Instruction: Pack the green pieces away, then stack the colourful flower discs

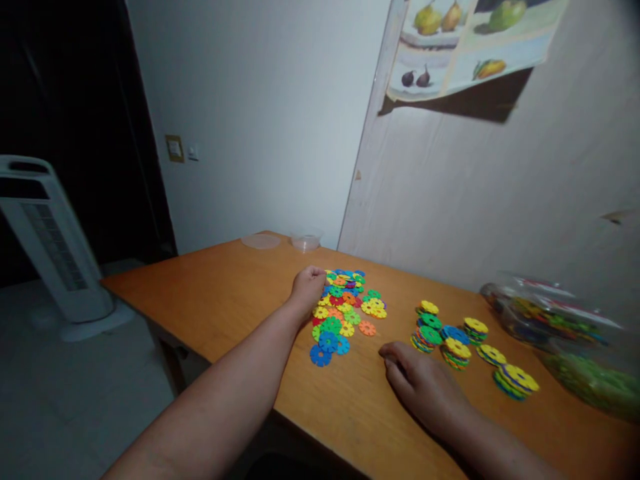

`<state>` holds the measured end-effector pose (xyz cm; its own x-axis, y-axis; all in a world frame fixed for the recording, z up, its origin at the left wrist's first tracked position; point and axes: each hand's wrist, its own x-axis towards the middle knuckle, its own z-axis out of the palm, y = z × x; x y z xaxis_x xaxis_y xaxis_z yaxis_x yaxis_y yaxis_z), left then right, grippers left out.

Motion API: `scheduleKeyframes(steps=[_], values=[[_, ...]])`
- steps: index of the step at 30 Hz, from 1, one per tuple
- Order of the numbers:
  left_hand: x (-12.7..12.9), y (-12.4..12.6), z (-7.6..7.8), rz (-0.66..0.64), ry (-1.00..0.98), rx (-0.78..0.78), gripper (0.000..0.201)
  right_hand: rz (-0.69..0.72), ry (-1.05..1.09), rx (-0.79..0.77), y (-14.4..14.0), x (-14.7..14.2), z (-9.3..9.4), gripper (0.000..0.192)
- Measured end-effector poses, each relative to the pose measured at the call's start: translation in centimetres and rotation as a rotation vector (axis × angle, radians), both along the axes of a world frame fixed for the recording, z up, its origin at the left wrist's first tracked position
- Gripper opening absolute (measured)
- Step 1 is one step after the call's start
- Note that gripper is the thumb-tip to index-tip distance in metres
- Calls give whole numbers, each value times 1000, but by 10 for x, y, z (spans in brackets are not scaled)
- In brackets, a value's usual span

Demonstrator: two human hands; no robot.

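Hands (307, 285) mid-table (225, 293) — edges far

One loose heap of colourful plastic flower-shaped discs (343, 307) lies on the orange wooden table (225, 293). About seven short stacks of the same discs (456, 352) stand nearby. One clear plastic bag of discs (555, 320), one clear round lid (261, 241) and one clear small tub (305, 241).

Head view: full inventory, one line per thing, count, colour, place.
table: one, orange wood, centre.
loose discs: many, mixed colours, spread mid-table.
disc stacks: about eight, mostly yellow-topped, right of the spread.
bag: one, clear, holding discs, far right.
lid: one, clear, table's far edge.
tub: one, clear, beside the lid.
fan: one, white, floor left.
poster: one, fruit pictures, wall.
left hand: closed, on the spread's left edge.
right hand: flat on table, near the stacks.
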<state>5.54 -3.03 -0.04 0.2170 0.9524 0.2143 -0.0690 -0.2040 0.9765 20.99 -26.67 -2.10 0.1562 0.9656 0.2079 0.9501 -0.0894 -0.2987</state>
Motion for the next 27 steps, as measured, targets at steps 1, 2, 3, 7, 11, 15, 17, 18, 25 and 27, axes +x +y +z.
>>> scheduleKeyframes(steps=[1, 2, 3, 7, 11, 15, 17, 18, 25, 27], values=[[1, 2, -4, -4, 17, 16, 9, 21, 33, 11, 6, -6, 2, 27], [1, 3, -7, -6, 34, 36, 9, 48, 64, 22, 12, -14, 5, 26], [2, 5, -10, -5, 54, 58, 9, 84, 88, 31, 18, -22, 7, 25], [5, 7, -19, 7, 146, 141, 11, 186, 53, 60, 41, -55, 19, 32], [7, 11, -25, 8, 202, 214, 13, 163, -22, 47, 56, -71, 25, 33], [8, 14, -29, 8, 223, 234, 13, 129, 10, 58, 63, -73, 23, 22], [9, 15, -29, 15, 223, 234, 13, 108, 78, 83, 63, -70, 20, 18], [9, 15, -30, 21, 218, 232, 13, 99, 139, 95, 62, -68, 19, 16], [11, 19, -32, 41, 164, 195, 13, -72, 734, 19, 39, -24, 8, 29], [12, 20, -34, 45, 160, 183, 13, -109, 728, -57, 31, -8, 4, 30]])
